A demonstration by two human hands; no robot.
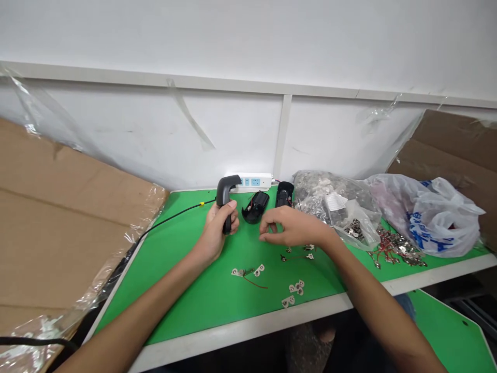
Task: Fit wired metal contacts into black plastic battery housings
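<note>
My left hand (219, 225) is wrapped round a curved black plastic handle-shaped part (224, 194), held upright with its bent top pointing right. To the right, my right hand (285, 226) hovers over the table with thumb and fingers curled towards each other; anything between the fingertips is too small to make out. Just beyond it lie a hollow black housing (255, 207) with wires inside and a second black housing (284, 194). Small metal battery contacts (243, 272) on white pieces, one with a red-brown wire, lie in front of my hands. More such contacts (297, 288) sit near the front edge.
A white power strip (254, 181) stands against the wall. Clear bags of parts (330, 194) and a white plastic bag (438, 217) crowd the right, beside a pile of wired contacts (402, 248). Cardboard (70, 207) borders the left, with a black cable (171, 216) crossing there.
</note>
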